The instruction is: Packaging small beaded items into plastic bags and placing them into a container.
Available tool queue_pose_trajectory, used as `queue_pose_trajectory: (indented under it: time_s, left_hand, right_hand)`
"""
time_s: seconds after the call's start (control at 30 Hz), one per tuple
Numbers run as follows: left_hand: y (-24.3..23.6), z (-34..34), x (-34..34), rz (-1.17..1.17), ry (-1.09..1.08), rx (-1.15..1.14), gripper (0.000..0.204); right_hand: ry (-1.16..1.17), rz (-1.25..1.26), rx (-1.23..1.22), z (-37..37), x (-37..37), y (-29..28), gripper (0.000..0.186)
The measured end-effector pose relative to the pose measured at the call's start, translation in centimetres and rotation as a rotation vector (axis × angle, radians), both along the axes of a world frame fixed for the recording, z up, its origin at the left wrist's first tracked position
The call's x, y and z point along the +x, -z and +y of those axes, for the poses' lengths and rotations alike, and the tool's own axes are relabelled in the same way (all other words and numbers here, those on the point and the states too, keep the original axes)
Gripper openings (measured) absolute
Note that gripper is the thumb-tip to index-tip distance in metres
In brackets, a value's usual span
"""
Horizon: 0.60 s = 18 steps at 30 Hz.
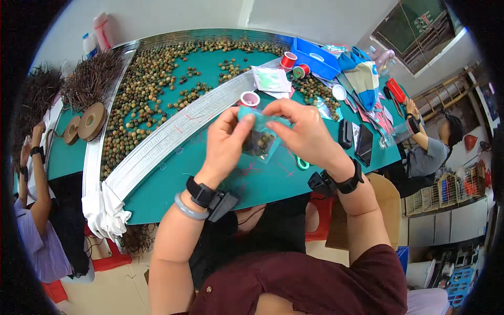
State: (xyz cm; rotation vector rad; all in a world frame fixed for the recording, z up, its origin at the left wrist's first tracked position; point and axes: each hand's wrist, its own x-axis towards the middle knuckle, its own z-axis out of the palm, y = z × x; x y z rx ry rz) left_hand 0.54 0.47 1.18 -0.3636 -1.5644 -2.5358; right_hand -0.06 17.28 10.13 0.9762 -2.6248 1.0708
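Above the near edge of the green table (226, 184), both my hands grip a small clear plastic bag (269, 152) with dark beads at its bottom. My left hand (224, 139) pinches the bag's upper left side between thumb and fingers. At the upper right, my right hand (307, 131) holds the bag's top edge with bent fingers. Just beyond the bag stands a spool with a white rim (250, 98). Green-handled scissors (302, 163) lie below my right hand, partly hidden.
Brown and green beads (139, 94) fill a metal-edged area at the far left. A blue tray (315, 58), red thread spools (288, 60) and a black phone (364, 144) lie to the right. Tape rolls (94, 122) sit at left. Other people work at both ends.
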Motion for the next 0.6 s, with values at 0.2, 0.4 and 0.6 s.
queue_pose_trajectory:
  time_s: [0.2,0.4,0.6]
  left_hand:
    - [0.2,-0.2,-0.1,0.021,-0.023,-0.084,0.017]
    - [0.0,0.0,0.3,-0.015,0.054,-0.050,0.017]
    - [0.6,-0.3,-0.4,-0.009,0.032,-0.062,0.015]
  right_hand:
    - [0.071,-0.118,-0.044,-0.1,0.3,0.8,0.025]
    - [-0.006,0.108,-0.028,-0.1,-0.5,2.0,0.016]
    - [0.055,-0.069,-0.090,0.2,-0.4,2.1,0.015]
